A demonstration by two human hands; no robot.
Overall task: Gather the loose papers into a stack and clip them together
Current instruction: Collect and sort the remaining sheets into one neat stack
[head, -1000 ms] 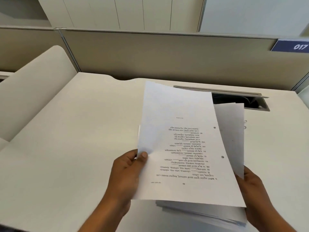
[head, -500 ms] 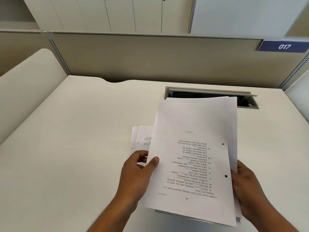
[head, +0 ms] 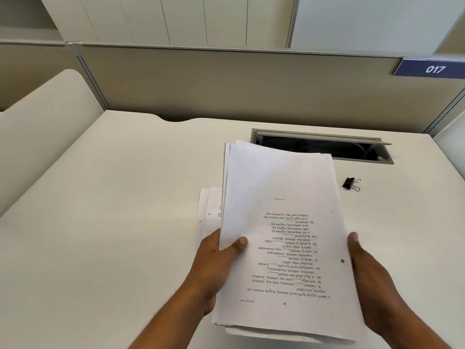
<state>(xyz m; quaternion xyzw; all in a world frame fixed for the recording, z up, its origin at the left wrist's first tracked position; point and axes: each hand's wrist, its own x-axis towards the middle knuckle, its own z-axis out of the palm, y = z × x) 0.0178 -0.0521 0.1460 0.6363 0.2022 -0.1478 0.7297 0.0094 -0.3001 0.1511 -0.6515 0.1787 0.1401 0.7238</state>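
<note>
White stack of papers (head: 284,235), where is it? (A)

Held above the bench (head: 113,222), tilted up toward the camera, print upside down. A few loose sheets (head: 210,210) lie flat on the bench, partly under its left edge. (B)

Hands? (A)

Left hand (head: 216,268) pinches the left edge, thumb on top, fingers hidden beneath. Right hand (head: 364,270) sits against the right edge, thumb along it. Its fingers are hidden under the paper, so I can't tell if it grips or only braces. (B)

Handling? (A)

My guess: light, floppy, and the sheets slide on each other. The far edges already fan out and the near edge is ragged. Best to hold both long edges loosely, tap a short edge on the bench to square it, then pinch hard near one edge for clipping. (B)

Clip? (A)

Black binder clip (head: 351,184) lies on the bench, right of the stack, apart from both hands, wire handles showing. Probably a stiff spring that needs a firm squeeze. (B)

Containers? (A)

Cable hatch (head: 322,147) is set into the bench behind the stack, lid raised. It's dark inside, looks like cables, no paper seen. Cupboards (head: 206,18) behind the partition are closed, contents hidden. (B)
</note>
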